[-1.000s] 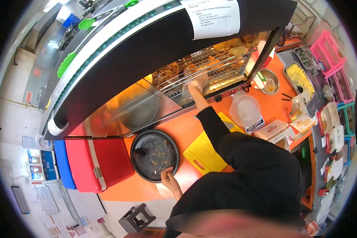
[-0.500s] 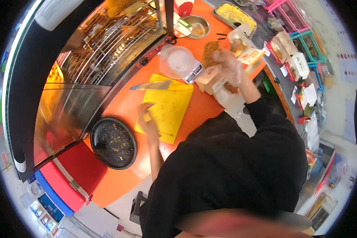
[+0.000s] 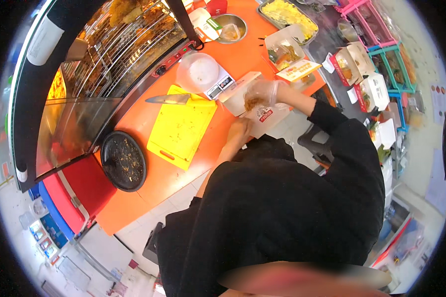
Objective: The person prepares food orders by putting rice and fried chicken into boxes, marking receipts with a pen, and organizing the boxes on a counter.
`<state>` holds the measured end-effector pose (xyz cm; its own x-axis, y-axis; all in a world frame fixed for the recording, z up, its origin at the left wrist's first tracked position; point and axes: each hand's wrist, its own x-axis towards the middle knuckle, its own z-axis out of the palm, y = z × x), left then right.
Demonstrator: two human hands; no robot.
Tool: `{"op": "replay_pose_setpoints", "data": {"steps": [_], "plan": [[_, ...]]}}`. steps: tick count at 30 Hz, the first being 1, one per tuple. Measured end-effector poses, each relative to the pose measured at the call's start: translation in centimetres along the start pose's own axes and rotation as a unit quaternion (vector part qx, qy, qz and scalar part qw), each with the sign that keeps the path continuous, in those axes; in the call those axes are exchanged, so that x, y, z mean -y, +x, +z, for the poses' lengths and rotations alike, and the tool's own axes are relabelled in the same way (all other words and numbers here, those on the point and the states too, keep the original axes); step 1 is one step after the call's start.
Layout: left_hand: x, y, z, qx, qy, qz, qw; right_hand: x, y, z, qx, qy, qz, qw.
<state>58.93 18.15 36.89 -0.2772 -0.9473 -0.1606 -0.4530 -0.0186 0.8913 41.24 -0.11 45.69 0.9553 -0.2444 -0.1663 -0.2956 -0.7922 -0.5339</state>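
Note:
An open cardboard takeaway box (image 3: 231,103) with printed flaps sits at the counter's near right edge. My right hand (image 3: 265,93), in a clear plastic glove, reaches into it from the right. Its blurred fingers are closed about a brown, crumbed fried cutlet (image 3: 255,103), partly covered by the glove. Bare of any glove, my left hand (image 3: 240,129) grips the box's near left side, with its fingertips partly out of sight. Left of the box are a yellow cutting board (image 3: 181,131), a knife (image 3: 168,99) lying across its far end, and a scale (image 3: 218,88) bearing a clear plastic bowl (image 3: 199,72).
A lit glass warming cabinet (image 3: 129,54) with fried food stands at the left. Near it lie a round black tray (image 3: 124,163) with crumbs and a red cooler box (image 3: 84,185). Beyond my right hand are another filled box (image 3: 282,49) and a metal tray of yellow food (image 3: 290,17).
My right hand has brought the cutlet down toward me, into the box. My left hand has left the cutting board and come right to the box. The whole view has shifted slightly.

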Motion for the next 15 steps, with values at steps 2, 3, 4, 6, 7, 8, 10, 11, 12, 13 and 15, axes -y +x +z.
{"op": "replay_pose_setpoints", "data": {"steps": [2,3,4,6,7,8,10,11,12,13,15], "plan": [[1.2,2.7,0.9,-0.041,0.02,-0.009,0.999,-3.8,-2.0,3.2,-0.127,-0.003,-0.021,0.992],[1.6,4.1,0.9,-0.086,0.039,-0.025,0.995,-4.3,-1.9,3.0,-0.125,-0.002,-0.036,0.992],[1.6,5.7,1.0,-0.097,0.042,-0.034,0.994,-4.0,-2.1,3.1,-0.193,0.069,0.095,0.974],[1.8,9.0,0.8,-0.16,0.232,-0.009,0.96,-3.7,-1.8,2.3,-0.188,0.104,0.337,0.917],[1.2,10.6,1.2,-0.161,0.23,-0.015,0.96,-3.2,-2.3,2.7,-0.183,0.106,0.335,0.918],[0.7,12.2,1.5,-0.089,0.293,-0.056,0.95,-2.5,-2.6,3.3,-0.278,0.335,0.326,0.839],[0.6,15.0,2.1,-0.017,0.364,-0.115,0.924,-5.0,-2.3,5.7,-0.381,0.574,0.282,0.667],[0.7,15.3,2.4,-0.018,0.364,-0.121,0.923,-5.9,-2.3,6.8,-0.376,0.577,0.28,0.669],[0.5,15.5,2.4,-0.011,0.345,-0.13,0.93,-6.5,-2.5,7.6,-0.382,0.529,0.312,0.691],[0.1,16.0,2.7,-0.001,0.327,-0.128,0.936,-7.6,-3.3,8.7,-0.395,0.473,0.346,0.708],[1.6,14.6,2.4,-0.05,0.299,-0.13,0.944,-8.4,-3.1,9.2,-0.409,0.455,0.324,0.722]]}}
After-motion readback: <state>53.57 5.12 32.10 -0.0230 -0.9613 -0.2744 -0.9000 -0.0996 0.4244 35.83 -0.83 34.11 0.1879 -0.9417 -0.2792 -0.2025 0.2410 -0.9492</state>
